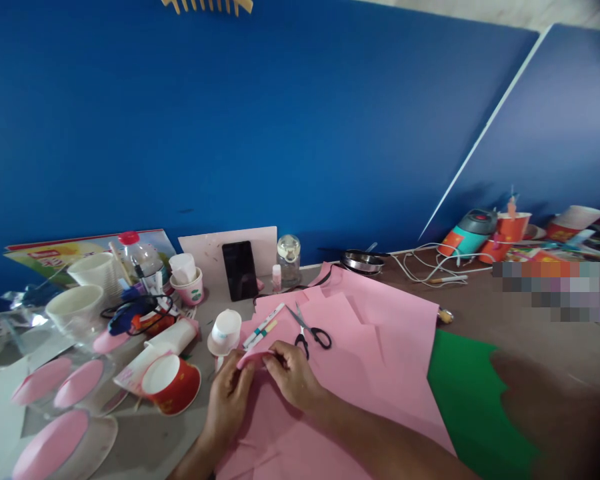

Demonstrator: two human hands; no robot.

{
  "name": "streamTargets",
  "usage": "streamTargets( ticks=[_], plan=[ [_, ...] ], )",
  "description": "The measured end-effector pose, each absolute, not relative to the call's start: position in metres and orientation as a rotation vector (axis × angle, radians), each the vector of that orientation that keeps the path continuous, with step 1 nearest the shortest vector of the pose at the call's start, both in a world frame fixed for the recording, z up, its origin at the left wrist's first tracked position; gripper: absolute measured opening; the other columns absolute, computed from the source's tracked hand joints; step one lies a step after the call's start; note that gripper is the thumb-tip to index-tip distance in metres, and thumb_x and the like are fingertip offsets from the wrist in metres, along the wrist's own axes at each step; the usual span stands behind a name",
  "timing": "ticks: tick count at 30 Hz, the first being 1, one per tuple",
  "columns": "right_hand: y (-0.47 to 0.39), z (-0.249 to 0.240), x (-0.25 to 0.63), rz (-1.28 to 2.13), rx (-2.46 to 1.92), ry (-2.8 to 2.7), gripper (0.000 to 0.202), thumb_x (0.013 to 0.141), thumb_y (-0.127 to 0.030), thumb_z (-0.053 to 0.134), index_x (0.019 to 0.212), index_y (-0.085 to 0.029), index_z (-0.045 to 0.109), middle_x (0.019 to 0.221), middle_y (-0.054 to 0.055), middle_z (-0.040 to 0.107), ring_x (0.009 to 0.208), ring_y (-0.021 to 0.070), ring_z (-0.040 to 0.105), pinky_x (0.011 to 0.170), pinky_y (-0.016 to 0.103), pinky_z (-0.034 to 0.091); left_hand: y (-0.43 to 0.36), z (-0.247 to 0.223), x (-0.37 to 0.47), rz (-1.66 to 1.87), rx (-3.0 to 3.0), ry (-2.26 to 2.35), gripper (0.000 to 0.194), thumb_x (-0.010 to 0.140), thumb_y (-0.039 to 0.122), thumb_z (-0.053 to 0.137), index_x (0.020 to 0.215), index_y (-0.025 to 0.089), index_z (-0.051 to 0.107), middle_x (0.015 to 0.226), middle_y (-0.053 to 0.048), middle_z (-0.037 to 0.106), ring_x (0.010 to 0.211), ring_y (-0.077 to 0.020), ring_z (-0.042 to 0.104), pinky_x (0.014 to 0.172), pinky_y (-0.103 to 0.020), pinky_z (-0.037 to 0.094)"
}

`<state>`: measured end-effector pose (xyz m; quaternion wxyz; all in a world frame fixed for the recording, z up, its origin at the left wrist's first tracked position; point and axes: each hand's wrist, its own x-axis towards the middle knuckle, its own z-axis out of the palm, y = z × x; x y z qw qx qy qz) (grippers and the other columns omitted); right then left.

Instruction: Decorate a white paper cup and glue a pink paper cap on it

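A small piece of pink paper (254, 359) is pinched between both hands above larger pink sheets (350, 387). My left hand (230, 393) grips its left side, thumb and fingers together. On the right side, my right hand (291, 377) holds the edge between thumb and fingertips. Black-handled scissors (307, 330) lie slightly open on the pink sheets, just beyond my right hand. Two markers (263, 328) rest beside them, and a white paper cup (226, 330) stands to the left of the markers.
At left are a red cup (173, 385), cups with pink paper tops (55, 443) and a bottle (143, 257). A phone (240, 270) leans at the back beside a glass jar (289, 257). Green paper (473, 393), cables (430, 267) and a teal container (467, 233) are at right.
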<state>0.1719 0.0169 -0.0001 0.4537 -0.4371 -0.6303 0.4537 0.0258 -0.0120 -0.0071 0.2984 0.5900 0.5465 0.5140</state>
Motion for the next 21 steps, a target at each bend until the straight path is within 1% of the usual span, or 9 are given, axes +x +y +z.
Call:
streamTargets(
  ticks=[3, 7, 9, 11, 13, 16, 19, 21],
  plan=[
    [0.0173, 0.0009, 0.1721, 1.087, -1.123, -1.582, 0.023, 0.081, -0.031, 0.049, 0.062, -0.02, 0.045, 0.058, -0.003, 0.045, 0.056, 0.012, 0.04, 0.054, 0.024, 0.032, -0.0118, -0.0063, 0.0266, 1.36, 1.548, 1.467, 0.027, 0.086, 0.043, 0.058, 0.077, 0.019, 0.066, 0.073, -0.002, 0.064, 0.069, -0.0191, 0.06, 0.065, -0.027, 0.05],
    [0.018, 0.0014, 0.1725, 1.089, -1.146, -1.588, 0.023, 0.08, -0.03, 0.05, 0.06, -0.021, 0.042, 0.056, -0.004, 0.042, 0.055, 0.0114, 0.039, 0.053, 0.024, 0.03, -0.0111, -0.0074, 0.0268, 1.331, 1.5, 1.512, 0.03, 0.084, 0.046, 0.058, 0.072, 0.019, 0.063, 0.065, 0.0, 0.06, 0.063, -0.0184, 0.056, 0.06, -0.027, 0.049],
    [0.0188, 0.0014, 0.173, 1.099, -1.152, -1.58, 0.023, 0.079, -0.03, 0.05, 0.059, -0.021, 0.041, 0.055, -0.005, 0.04, 0.054, 0.0112, 0.036, 0.052, 0.024, 0.029, -0.0111, -0.0074, 0.027, 1.314, 1.475, 1.509, 0.028, 0.083, 0.046, 0.06, 0.077, 0.019, 0.065, 0.07, -0.001, 0.063, 0.068, -0.0196, 0.058, 0.064, -0.029, 0.05],
    [0.02, 0.0012, 0.1736, 1.098, -1.157, -1.57, 0.026, 0.078, -0.029, 0.051, 0.058, -0.022, 0.037, 0.054, -0.005, 0.036, 0.053, 0.011, 0.033, 0.05, 0.025, 0.026, -0.0113, -0.0065, 0.0277, 1.332, 1.412, 1.486, 0.028, 0.081, 0.045, 0.063, 0.089, 0.019, 0.067, 0.081, -0.004, 0.068, 0.077, -0.0216, 0.062, 0.072, -0.031, 0.052],
    [0.0214, 0.0009, 0.1742, 1.114, -1.164, -1.55, 0.029, 0.077, -0.029, 0.052, 0.056, -0.023, 0.033, 0.054, -0.006, 0.032, 0.052, 0.0107, 0.029, 0.049, 0.025, 0.024, -0.0117, -0.0053, 0.0286, 1.365, 1.306, 1.426, 0.035, 0.078, 0.044, 0.069, 0.103, 0.02, 0.066, 0.095, -0.006, 0.07, 0.087, -0.0229, 0.065, 0.077, -0.032, 0.053],
    [0.0236, 0.0008, 0.1755, 1.207, -1.162, -1.508, 0.029, 0.076, -0.029, 0.053, 0.056, -0.023, 0.034, 0.054, -0.007, 0.03, 0.052, 0.0101, 0.028, 0.048, 0.024, 0.023, -0.0126, -0.0044, 0.0296, 1.39, 1.164, 1.28, 0.048, 0.073, 0.041, 0.075, 0.116, 0.023, 0.061, 0.11, -0.008, 0.069, 0.093, -0.023, 0.065, 0.076, -0.03, 0.054],
    [0.0253, 0.0005, 0.1769, 1.32, -1.138, -1.473, 0.027, 0.075, -0.027, 0.055, 0.055, -0.021, 0.039, 0.054, -0.007, 0.033, 0.053, 0.0095, 0.03, 0.049, 0.023, 0.024, -0.0139, -0.0056, 0.0295, 1.372, 1.071, 1.16, 0.051, 0.071, 0.035, 0.078, 0.117, 0.024, 0.061, 0.111, -0.008, 0.069, 0.09, -0.0215, 0.065, 0.071, -0.028, 0.054],
    [0.0262, -0.0006, 0.1775, 1.366, -1.125, -1.457, 0.025, 0.075, -0.026, 0.056, 0.055, -0.021, 0.042, 0.053, -0.006, 0.036, 0.053, 0.0095, 0.033, 0.048, 0.022, 0.025, -0.0148, -0.007, 0.0289, 1.351, 0.981, 1.078, 0.051, 0.069, 0.03, 0.079, 0.117, 0.022, 0.063, 0.102, -0.007, 0.07, 0.079, -0.0187, 0.064, 0.066, -0.028, 0.054]
  ],
)
